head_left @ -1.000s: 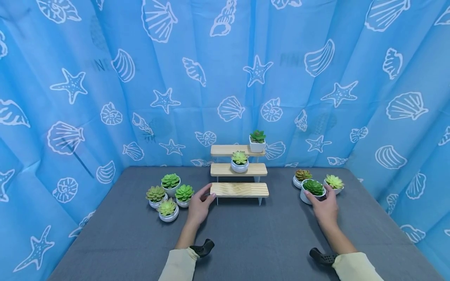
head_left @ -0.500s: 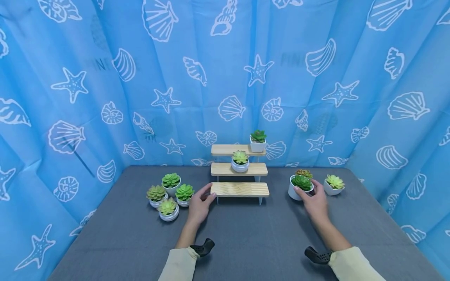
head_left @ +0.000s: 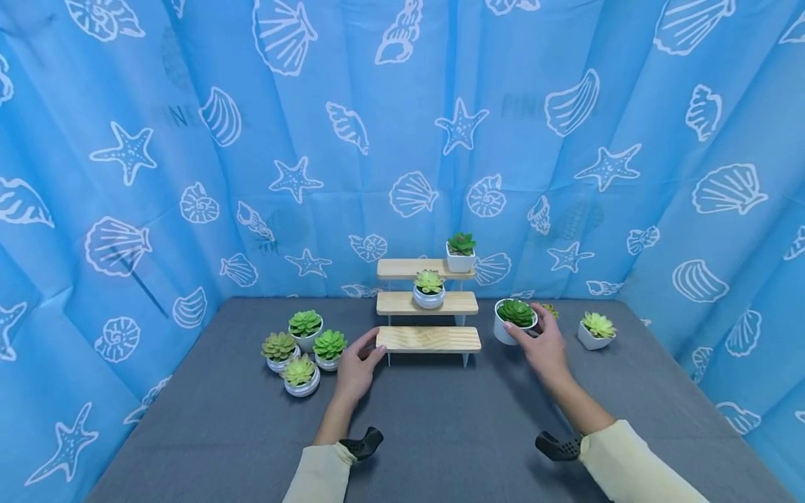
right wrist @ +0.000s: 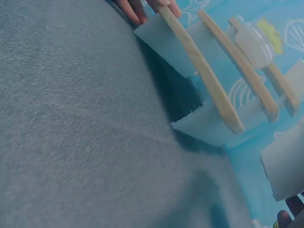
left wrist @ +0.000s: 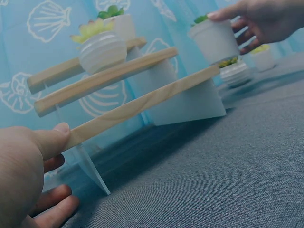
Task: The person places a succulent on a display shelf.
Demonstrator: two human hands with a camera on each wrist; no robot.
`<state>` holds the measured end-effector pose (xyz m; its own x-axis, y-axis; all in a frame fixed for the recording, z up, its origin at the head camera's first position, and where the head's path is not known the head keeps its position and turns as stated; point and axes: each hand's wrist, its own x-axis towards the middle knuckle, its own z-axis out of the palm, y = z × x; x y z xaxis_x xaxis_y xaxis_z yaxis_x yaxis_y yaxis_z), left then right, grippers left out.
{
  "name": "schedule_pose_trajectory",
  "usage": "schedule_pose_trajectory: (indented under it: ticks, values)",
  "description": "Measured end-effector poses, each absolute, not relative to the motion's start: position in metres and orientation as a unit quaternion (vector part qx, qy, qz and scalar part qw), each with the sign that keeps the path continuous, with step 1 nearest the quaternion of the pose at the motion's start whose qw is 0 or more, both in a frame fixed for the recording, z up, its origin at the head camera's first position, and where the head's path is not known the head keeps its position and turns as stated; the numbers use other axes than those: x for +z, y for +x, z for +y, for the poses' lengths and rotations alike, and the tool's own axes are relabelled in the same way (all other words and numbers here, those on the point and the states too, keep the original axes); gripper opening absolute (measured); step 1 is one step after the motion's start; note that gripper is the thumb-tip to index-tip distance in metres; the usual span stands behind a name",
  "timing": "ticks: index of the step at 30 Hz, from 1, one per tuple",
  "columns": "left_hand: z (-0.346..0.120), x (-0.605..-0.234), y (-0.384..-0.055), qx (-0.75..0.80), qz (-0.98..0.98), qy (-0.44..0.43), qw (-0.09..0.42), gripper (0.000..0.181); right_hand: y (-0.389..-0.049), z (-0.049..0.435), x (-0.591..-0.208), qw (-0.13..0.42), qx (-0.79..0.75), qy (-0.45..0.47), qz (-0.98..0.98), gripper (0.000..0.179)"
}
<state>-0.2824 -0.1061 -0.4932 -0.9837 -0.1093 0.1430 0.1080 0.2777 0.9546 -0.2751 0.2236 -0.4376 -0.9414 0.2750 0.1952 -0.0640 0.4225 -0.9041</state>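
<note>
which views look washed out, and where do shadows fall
Both wrist views look hazy, the head view clearer; in the left wrist view, shadow lies under the shelf; in the right wrist view, a blurry shadow darkens the cloth near the bottom.

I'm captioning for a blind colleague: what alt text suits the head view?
A person's right hand holds up a potted dark-green succulent beside a three-tier stand, the left hand holding its front wooden shelf. One succulent sits on each upper shelf; others flank the stand on gray cloth.
</note>
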Motion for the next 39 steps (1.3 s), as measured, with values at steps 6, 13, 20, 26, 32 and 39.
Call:
schedule_pose_trajectory:
  ticks: [6,13,20,26,32,39]
  values:
    - [-0.106,-0.494,-0.282,-0.602,-0.793,-0.001,0.089,0.044,-0.281,0.214,-0.432,0.169,0.526,-0.003,-0.833,0.078]
    - [-0.105,-0.493,-0.283,-0.601,-0.794,0.000,0.088,0.045,-0.287,0.203,-0.423,0.190,0.520,0.019,-0.832,0.077]
    - [-0.105,-0.493,-0.283,-0.601,-0.794,0.005,0.086,0.044,-0.292,0.196,-0.416,0.217,0.516,0.015,-0.829,0.074]
    - [-0.106,-0.493,-0.282,-0.601,-0.795,0.004,0.086,0.045,-0.296,0.194,-0.415,0.224,0.533,0.012,-0.816,0.073]
    - [-0.107,-0.493,-0.282,-0.597,-0.798,0.004,0.088,0.045,-0.300,0.191,-0.414,0.229,0.559,0.018,-0.797,0.069]
    - [-0.106,-0.491,-0.281,-0.597,-0.797,0.000,0.090,0.044,-0.305,0.184,-0.413,0.217,0.586,0.027,-0.780,0.068]
